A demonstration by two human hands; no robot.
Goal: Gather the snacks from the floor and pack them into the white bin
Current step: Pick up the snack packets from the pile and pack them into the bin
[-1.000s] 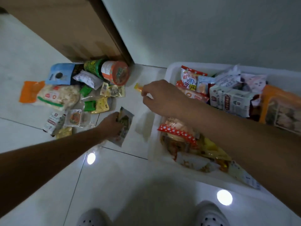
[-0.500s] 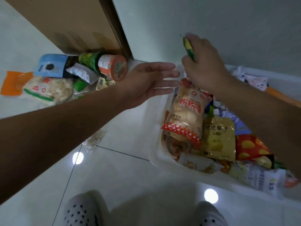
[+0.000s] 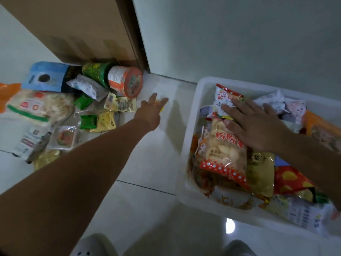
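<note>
Far left, the snacks still on the floor [image 3: 147, 154]: I see an orange packet [image 3: 7, 95] cut by the frame edge, a large clear bag of pale crisps [image 3: 36, 108] with a green band, and a blue pouch [image 3: 46, 76] behind it bearing a dark round mark; its print is too small to read. Small green [image 3: 84, 102] and yellow sachets [image 3: 103, 122] lie in front, beside a yellow packet [image 3: 120, 104] with a square code on it. Against the brown door [image 3: 73, 30] rest a green tub [image 3: 96, 72] and an orange cup-noodle tub [image 3: 125, 81], both tipped on their sides; the lid lettering is illegible.

Centre: my left hand [image 3: 150, 111] is stretched far forward on a straight arm, palm down, fingers spread, low over the tiles just right of the orange tub. A sliver of yellow shows under the fingers; I cannot tell whether it is gripped.

Right: the white bin [image 3: 186, 145] stands on the floor near the wall, filled with packets. My right hand [image 3: 254, 126] lies flat and open, fingers spread, pressing on the contents and clasping nothing. Its fingertips touch a red-and-white packet [image 3: 227, 97] with red characters; the thumb rests on a clear bag of pale rice crackers [image 3: 221, 150] with large red characters and a red dotted edge. Beside it lies a golden pouch [image 3: 260, 172] printed with dark characters, then a red bag with yellow spots [image 3: 289, 178]
</note>
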